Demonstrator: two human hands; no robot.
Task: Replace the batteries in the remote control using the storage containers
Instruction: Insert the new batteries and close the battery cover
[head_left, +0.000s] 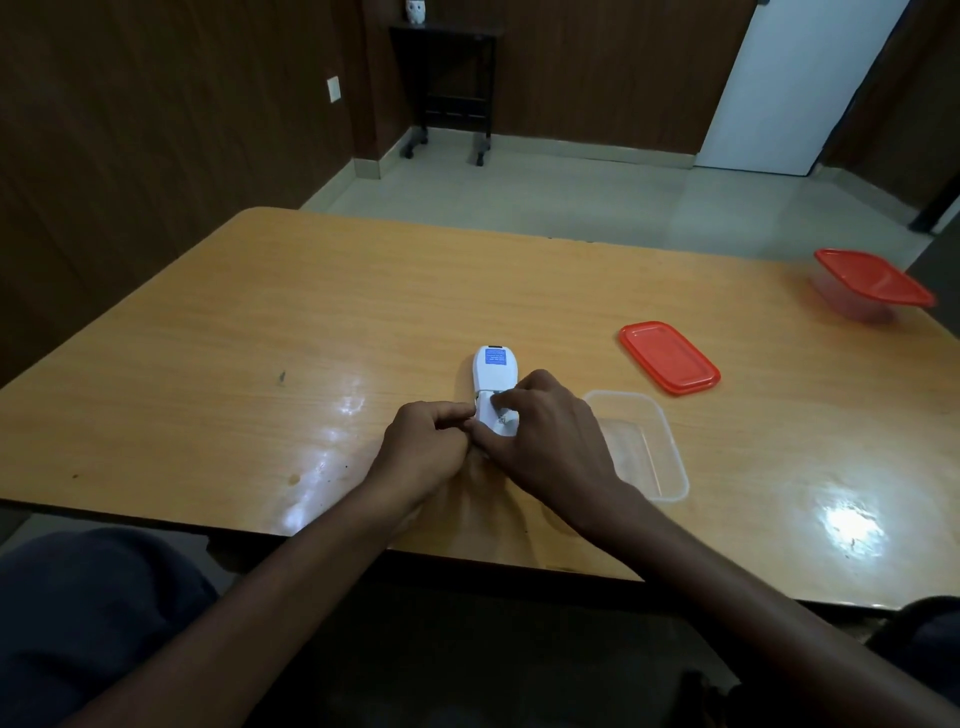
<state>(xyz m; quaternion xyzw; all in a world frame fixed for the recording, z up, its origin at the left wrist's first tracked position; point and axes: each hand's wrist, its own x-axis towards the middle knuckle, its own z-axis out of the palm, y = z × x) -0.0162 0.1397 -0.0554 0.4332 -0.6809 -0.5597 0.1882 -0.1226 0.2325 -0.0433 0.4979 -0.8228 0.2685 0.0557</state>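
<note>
A white remote control (493, 371) lies face down on the wooden table (311, 312), a blue label on its far end. Its near end shows the battery compartment. My left hand (423, 449) grips the remote's near left side with curled fingers. My right hand (540, 431) curls over the compartment, fingertips pressing into it. Whether a battery is between the fingers is hidden. An open clear container (654, 452) sits just right of my right hand. Its red lid (669, 357) lies flat beyond it.
A second clear container with a red lid on it (870, 283) stands at the table's far right edge. Beyond the table are a tiled floor, a black stand (449, 88) with a small white figure, and a white door (795, 83).
</note>
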